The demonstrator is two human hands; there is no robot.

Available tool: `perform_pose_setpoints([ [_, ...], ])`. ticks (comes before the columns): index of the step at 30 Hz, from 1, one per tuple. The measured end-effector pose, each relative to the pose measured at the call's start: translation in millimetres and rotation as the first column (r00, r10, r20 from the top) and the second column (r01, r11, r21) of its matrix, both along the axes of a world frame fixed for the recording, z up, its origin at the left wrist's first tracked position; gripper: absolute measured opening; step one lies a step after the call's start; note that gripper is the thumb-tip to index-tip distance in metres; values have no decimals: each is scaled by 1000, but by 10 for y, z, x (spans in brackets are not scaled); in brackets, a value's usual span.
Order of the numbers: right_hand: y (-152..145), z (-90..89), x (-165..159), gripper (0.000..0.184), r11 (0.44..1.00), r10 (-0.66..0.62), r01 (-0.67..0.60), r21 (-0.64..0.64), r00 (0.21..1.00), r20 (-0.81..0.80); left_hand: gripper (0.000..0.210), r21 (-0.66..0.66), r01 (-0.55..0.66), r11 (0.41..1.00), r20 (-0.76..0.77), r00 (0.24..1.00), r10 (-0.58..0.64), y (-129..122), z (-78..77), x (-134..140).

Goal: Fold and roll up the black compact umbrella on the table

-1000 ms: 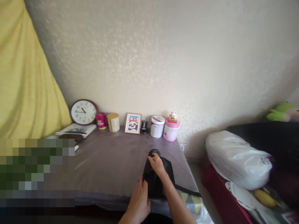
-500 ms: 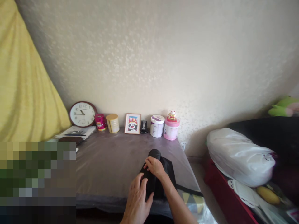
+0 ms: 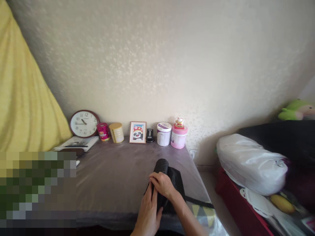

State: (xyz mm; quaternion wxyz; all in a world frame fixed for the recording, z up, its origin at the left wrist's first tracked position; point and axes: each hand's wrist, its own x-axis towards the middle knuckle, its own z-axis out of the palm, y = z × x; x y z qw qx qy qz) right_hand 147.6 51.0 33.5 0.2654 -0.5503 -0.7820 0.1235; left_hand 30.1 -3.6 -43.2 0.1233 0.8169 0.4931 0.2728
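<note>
A black cloth (image 3: 175,177), partly rolled up, lies near the front right of the table. Its thick rolled part points away from me, and a flat part with a narrow black strap (image 3: 200,201) spreads to the right. My right hand (image 3: 162,185) curls over the top of the roll. Along the left side of the roll, my left hand (image 3: 148,209) presses with its fingers stretched forward and its thumb at the near end. The fingertips of both hands meet on the roll. What lies under my palms is hidden.
Along the wall stand a clock (image 3: 85,124), a pink tin (image 3: 103,131), a yellow canister (image 3: 116,132), a panda picture frame (image 3: 137,132), a white tub (image 3: 164,134) and a pink tub (image 3: 179,137) bearing a cat figurine. A white plastic bag (image 3: 251,164) sits at right.
My left hand has moved up and in against the roll, its fingers now together and touching my right hand. My right hand has come slightly nearer along the cloth.
</note>
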Motion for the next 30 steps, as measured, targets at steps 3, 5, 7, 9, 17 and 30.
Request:
perform_pose_setpoints([
  [3, -54, -19, 70, 27, 986, 117, -107, 127, 990, -76, 65, -9, 10, 1000, 15, 1000, -10, 7, -45, 9],
  [5, -33, -60, 115, 27, 971, 160, -142, 190, 984, -83, 65, -28, 4, 1000, 4, 1000, -4, 0, -37, 13],
  [7, 38, -126, 155, 26, 969, 154, -141, 205, 987, -48, 66, -71, -9, 997, -27, 1000, 7, -12, 3, 18],
  [9, 147, -203, 192, 25, 973, 116, -111, 201, 993, -12, 67, -129, -22, 991, -68, 998, 14, -24, 65, 22],
  [17, 610, -354, 302, 26, 984, -64, 60, 167, 998, 18, 69, -281, -40, 959, -145, 989, -1, -24, 260, 23],
  [30, 325, -378, 1039, 32, 785, -592, 618, 39, 767, -246, 68, -258, -14, 966, -117, 993, -16, -64, 344, -4],
])
